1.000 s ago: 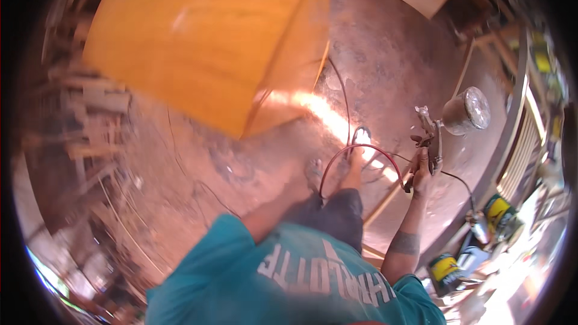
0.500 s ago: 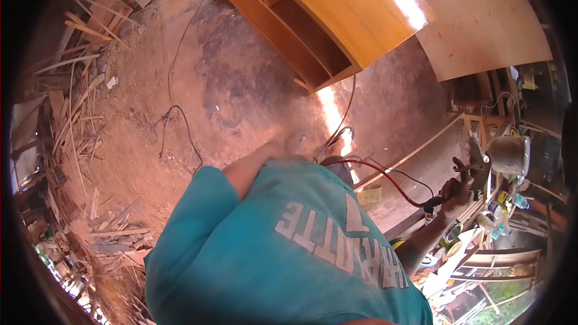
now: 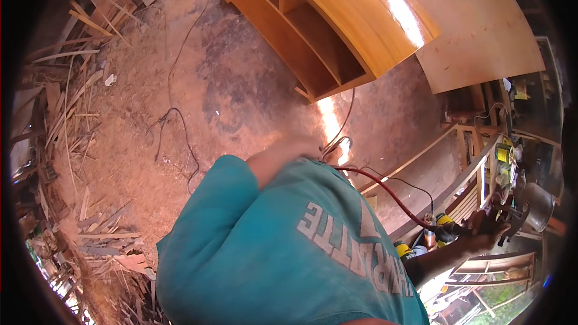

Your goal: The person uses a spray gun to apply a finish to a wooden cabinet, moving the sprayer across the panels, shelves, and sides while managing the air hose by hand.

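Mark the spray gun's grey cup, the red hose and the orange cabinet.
Grey cup (image 3: 540, 206): head view, on its side wall.
Red hose (image 3: 394, 188): head view, on its middle stretch.
Orange cabinet (image 3: 352, 18): head view, on its outer panel.

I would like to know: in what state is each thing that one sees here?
Right hand: closed around the spray gun
Spray gun: held; trigger position unclear
Metal cup: attached to the gun; contents hidden
Red hose: bowed, leading to the right hand
Left hand: blurred, grip unclear
Cabinet: open-fronted, glossy orange-yellow
Wooden sheet: pale, without gloss
Dark cable: loose on the floor
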Action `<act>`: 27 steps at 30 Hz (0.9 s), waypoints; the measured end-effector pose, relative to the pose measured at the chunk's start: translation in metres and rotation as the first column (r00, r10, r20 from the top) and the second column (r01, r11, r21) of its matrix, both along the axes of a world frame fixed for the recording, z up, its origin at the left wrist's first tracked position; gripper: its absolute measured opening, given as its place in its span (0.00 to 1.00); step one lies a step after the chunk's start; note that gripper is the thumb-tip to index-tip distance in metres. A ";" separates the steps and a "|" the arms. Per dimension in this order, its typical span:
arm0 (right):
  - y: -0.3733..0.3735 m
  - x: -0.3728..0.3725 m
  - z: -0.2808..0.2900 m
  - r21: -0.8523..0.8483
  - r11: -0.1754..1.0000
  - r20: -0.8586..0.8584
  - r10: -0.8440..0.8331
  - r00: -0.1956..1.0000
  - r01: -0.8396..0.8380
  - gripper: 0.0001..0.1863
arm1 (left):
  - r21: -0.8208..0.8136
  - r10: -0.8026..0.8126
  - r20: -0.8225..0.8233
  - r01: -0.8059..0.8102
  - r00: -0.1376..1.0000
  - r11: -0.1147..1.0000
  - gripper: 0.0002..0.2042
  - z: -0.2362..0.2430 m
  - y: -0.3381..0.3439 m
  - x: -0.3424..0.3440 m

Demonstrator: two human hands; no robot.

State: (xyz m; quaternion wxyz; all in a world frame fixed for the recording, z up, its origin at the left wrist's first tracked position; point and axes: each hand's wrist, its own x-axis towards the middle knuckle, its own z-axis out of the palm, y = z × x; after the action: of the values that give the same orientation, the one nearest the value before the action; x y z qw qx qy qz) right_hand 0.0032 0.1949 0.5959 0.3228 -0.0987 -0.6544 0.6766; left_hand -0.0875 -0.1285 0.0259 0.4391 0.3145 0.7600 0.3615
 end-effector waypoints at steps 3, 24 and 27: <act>-0.006 0.012 0.007 0.002 0.997 -0.025 -0.079 0.997 0.080 0.31 | -0.057 -0.127 -0.016 0.126 0.992 0.990 0.26 0.079 0.023 0.001; 0.013 0.092 0.075 0.139 0.947 -0.206 -0.259 0.944 0.290 0.30 | -0.234 -0.037 0.063 0.051 0.997 0.971 0.17 0.197 0.001 -0.025; 0.000 0.078 0.083 0.193 0.911 -0.163 -0.337 0.927 0.365 0.31 | -0.054 0.145 -0.215 -0.160 0.966 0.986 0.16 0.079 -0.017 0.007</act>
State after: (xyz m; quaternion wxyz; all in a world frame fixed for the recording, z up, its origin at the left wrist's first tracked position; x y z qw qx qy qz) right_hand 0.0812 0.1944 0.6787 0.4891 -0.1358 -0.6748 0.5357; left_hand -0.0810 -0.1460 0.1048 0.3380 0.2756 0.8365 0.3319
